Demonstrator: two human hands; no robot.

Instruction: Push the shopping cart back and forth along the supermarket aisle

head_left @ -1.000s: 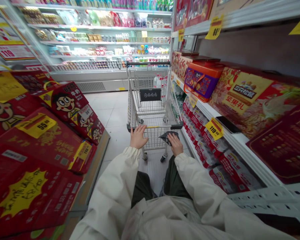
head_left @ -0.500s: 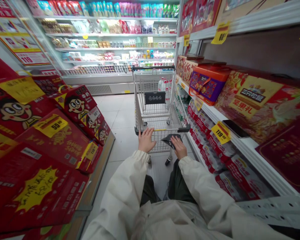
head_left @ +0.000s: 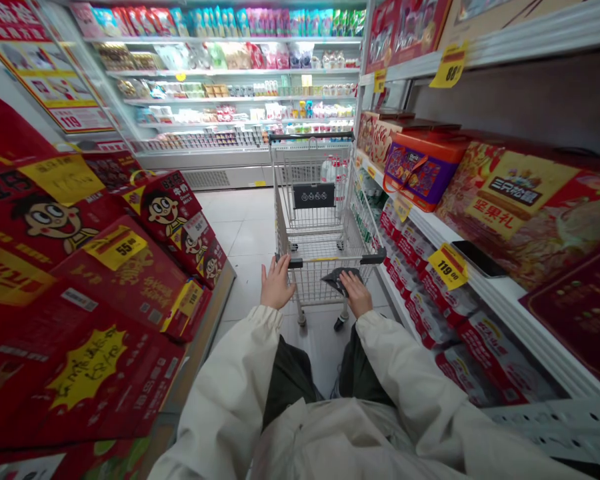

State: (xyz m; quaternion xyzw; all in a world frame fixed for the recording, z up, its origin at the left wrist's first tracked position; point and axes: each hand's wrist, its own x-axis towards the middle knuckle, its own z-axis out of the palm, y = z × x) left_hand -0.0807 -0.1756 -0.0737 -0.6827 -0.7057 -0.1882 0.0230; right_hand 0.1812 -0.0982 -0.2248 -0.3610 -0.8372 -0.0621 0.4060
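Observation:
A metal shopping cart (head_left: 325, 233) stands in front of my knees, its handle bar crossing near my hands. My left hand (head_left: 277, 283) is beside the black left end of the handle, palm down with fingers stretched and apart, holding nothing. My right hand (head_left: 356, 293) presses a dark grey cloth (head_left: 334, 280) just below the right part of the handle. The cloth's folded end sticks out to the left of my fingers; whether it touches the cart bars I cannot tell.
Red milk gift boxes (head_left: 180, 227) are stacked along the left. On the right, a white shelf (head_left: 425, 230) holds gift boxes and a black phone (head_left: 479, 259). Beneath it sit red-and-white packs (head_left: 420, 310). A lit refrigerated case (head_left: 240, 160) spans the back.
My left hand has moved left along the handle to its end. My right hand stays with the cloth, nearly in place. The whole view has shifted slightly.

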